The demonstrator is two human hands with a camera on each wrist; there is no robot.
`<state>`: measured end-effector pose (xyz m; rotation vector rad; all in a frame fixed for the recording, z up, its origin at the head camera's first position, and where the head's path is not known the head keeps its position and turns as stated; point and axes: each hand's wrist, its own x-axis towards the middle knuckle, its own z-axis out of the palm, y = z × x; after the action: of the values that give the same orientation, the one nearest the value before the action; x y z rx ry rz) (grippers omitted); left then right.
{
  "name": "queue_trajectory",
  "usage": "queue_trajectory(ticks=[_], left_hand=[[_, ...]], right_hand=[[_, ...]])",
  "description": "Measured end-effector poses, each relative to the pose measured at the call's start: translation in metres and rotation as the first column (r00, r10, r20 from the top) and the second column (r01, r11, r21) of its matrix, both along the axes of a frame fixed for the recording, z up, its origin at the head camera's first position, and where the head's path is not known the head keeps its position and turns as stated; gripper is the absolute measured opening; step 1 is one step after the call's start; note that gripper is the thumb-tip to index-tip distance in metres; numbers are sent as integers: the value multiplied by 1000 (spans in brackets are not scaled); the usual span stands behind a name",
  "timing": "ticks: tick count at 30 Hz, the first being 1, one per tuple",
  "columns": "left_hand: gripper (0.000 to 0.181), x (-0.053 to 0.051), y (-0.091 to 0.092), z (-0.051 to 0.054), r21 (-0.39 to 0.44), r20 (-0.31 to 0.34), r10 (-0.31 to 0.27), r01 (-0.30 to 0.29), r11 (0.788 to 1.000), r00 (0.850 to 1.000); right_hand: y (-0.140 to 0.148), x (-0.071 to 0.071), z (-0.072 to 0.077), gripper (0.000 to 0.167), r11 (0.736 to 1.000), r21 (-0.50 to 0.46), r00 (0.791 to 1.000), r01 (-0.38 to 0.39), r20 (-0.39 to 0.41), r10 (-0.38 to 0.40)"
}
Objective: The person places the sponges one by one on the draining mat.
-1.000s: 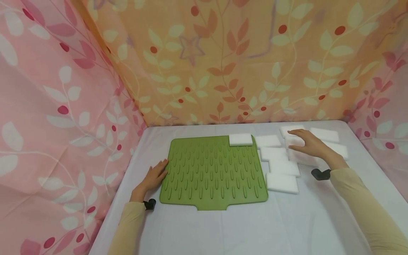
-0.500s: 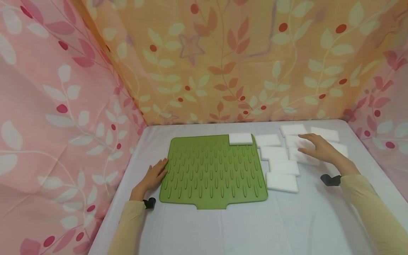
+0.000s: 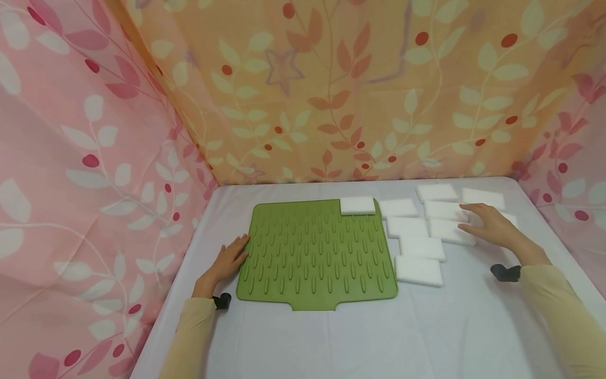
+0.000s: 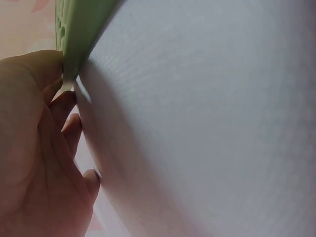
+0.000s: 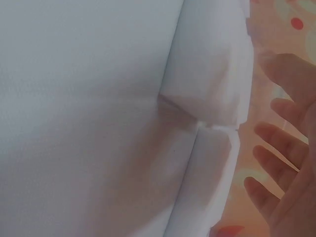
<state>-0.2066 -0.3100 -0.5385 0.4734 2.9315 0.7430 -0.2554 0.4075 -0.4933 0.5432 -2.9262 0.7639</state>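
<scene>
A green silicone mat (image 3: 314,255) with rows of raised ridges lies flat, its short tab toward me. My left hand (image 3: 228,260) rests at its left edge, fingers relaxed; in the left wrist view, the thumb and fingertips touch or nearly touch the mat's rim (image 4: 81,37). One white foam block (image 3: 357,206) sits on the mat's far right corner. To the right, several white foam blocks (image 3: 418,270) lie close together, some edges meeting. Above them hovers my right hand (image 3: 494,227), holding nothing, fingers spread apart in the right wrist view. It partly hides blocks behind it.
A white cloth (image 3: 369,342) covers the table. Patterned fabric walls stand close behind the table (image 3: 303,105) and along its left (image 3: 104,221) and right sides. Each wrist carries a small black camera (image 3: 505,272).
My right hand has drifted rightward and slightly toward me above the foam blocks, uncovering some of them. My left hand, the mat and the blocks stay in place.
</scene>
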Motion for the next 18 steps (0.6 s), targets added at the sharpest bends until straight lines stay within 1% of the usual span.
queue_trajectory(ticks=[2,5,8,11,13,16,18], left_hand=[[55,0,0,0,3,-1,-2,2,1000,1000],[55,0,0,0,14,7,-2,2,1000,1000],[55,0,0,-1,15,9,-2,2,1000,1000],[55,0,0,-1,21,8,-1,1,1000,1000],[55,0,0,0,26,9,-2,2,1000,1000],[55,0,1,0,23,13,0,0,1000,1000],[55,0,0,1,17,14,2,-2,1000,1000]], right_hand=[[6,0,-4,60,1000,-5,1000,5,-19,-5],[15,-1,-9,60,1000,-2,999,27,-17,-27],[23,-1,-12,63,996,57,997,70,10,-71],[32,-2,-16,69,984,134,991,114,55,-122],[37,-3,-18,73,977,164,985,139,80,-154],[44,-2,-20,76,974,163,979,160,102,-178],[46,-1,-21,75,974,152,979,166,91,-181]])
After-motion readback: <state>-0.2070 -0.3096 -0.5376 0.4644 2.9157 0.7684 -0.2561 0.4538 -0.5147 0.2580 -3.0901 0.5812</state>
